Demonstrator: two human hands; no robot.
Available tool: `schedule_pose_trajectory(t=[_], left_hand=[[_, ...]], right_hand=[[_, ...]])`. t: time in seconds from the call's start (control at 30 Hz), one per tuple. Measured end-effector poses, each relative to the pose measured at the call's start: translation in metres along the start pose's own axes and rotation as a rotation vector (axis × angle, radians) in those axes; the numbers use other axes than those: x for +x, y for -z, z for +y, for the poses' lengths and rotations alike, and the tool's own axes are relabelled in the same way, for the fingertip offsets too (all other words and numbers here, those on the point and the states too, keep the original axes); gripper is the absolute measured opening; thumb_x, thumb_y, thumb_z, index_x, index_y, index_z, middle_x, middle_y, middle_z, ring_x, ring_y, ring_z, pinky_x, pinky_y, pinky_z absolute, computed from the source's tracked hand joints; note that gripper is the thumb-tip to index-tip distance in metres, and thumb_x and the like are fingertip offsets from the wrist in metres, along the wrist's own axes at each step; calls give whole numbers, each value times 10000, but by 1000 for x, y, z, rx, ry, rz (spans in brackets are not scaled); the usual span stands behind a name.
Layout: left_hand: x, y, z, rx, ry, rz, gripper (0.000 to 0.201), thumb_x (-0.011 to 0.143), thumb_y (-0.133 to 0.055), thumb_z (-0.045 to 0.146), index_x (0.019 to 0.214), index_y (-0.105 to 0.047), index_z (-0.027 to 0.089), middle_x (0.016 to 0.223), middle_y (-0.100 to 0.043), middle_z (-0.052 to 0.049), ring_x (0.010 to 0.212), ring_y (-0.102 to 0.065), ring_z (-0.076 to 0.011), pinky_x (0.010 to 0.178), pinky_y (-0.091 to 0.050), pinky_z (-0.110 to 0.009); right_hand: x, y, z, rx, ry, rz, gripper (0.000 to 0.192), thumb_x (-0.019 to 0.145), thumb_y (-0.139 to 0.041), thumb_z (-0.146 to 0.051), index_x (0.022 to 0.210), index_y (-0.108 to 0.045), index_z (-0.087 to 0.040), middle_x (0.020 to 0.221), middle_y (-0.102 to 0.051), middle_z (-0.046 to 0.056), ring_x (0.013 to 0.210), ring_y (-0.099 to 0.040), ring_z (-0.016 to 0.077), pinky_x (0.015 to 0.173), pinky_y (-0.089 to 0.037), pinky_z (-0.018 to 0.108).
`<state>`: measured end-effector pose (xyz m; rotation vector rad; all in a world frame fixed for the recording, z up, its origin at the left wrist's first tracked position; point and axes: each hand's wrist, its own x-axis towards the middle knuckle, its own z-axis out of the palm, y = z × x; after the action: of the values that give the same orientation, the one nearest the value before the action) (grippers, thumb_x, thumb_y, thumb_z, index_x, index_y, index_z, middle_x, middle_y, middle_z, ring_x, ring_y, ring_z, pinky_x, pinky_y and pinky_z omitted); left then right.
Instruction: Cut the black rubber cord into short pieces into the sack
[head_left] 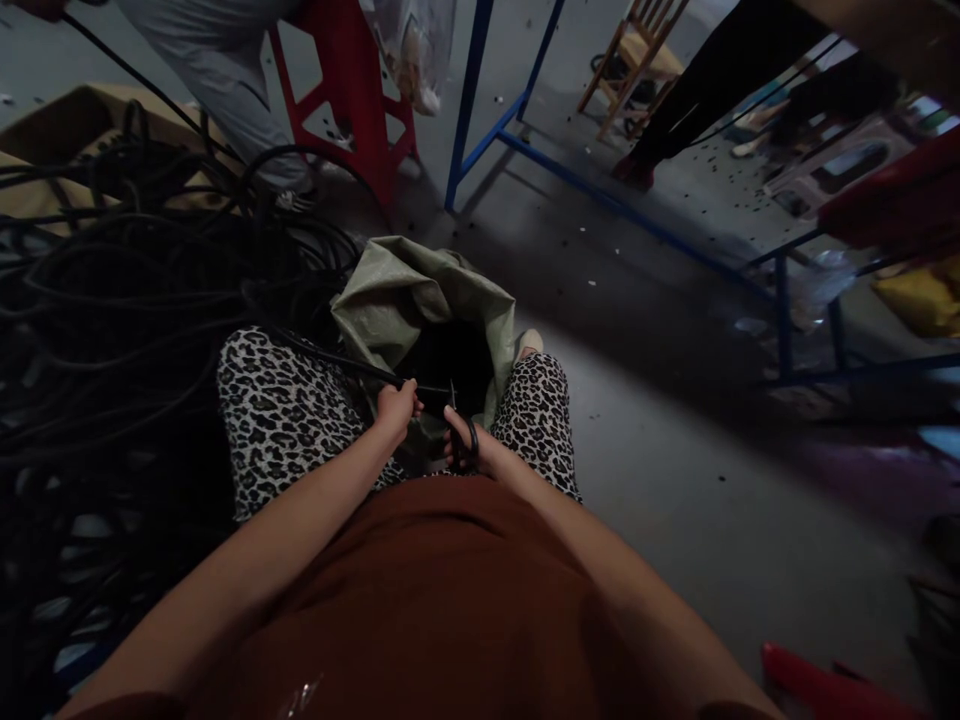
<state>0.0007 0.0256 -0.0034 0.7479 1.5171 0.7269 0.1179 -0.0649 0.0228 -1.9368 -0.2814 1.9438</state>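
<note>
**Cable (360, 366) in left grip (397, 406), scissors (474, 440) in right grip (484, 452)**

Largest: heap of black cable loops (112, 285), filling the left side.

Next, green sack (504, 322), mouth open, dark inside, between the knees in leopard-print trousers (289, 425).

Hands at the sack's near edge, close together, not touching. Left grip: pressed together, thumb and fingers pinching the black cable. Cable runs from the heap side, along the sack's rim, to the hand; a thin dark length shows beyond the fingertips, toward the scissors.

Right grip: curled around the black scissor handles, thumb up. Blades point away, over the sack's mouth, near that thin length. Cannot tell whether blades touch it, or how far apart they stand.
</note>
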Motion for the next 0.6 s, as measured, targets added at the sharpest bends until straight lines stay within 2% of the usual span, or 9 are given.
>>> schedule_pose_trajectory(t=[0.6], left_hand=[[1, -3, 1, -2, 18, 31, 193, 733, -559, 296, 594, -476, 190, 473, -474, 16, 410, -492, -132, 409, -374, -232]], right_hand=[[-6, -3, -3, 15, 35, 24, 577, 874, -361, -678, 864, -510, -120, 589, -550, 22, 410, -532, 93, 316, -321, 149]])
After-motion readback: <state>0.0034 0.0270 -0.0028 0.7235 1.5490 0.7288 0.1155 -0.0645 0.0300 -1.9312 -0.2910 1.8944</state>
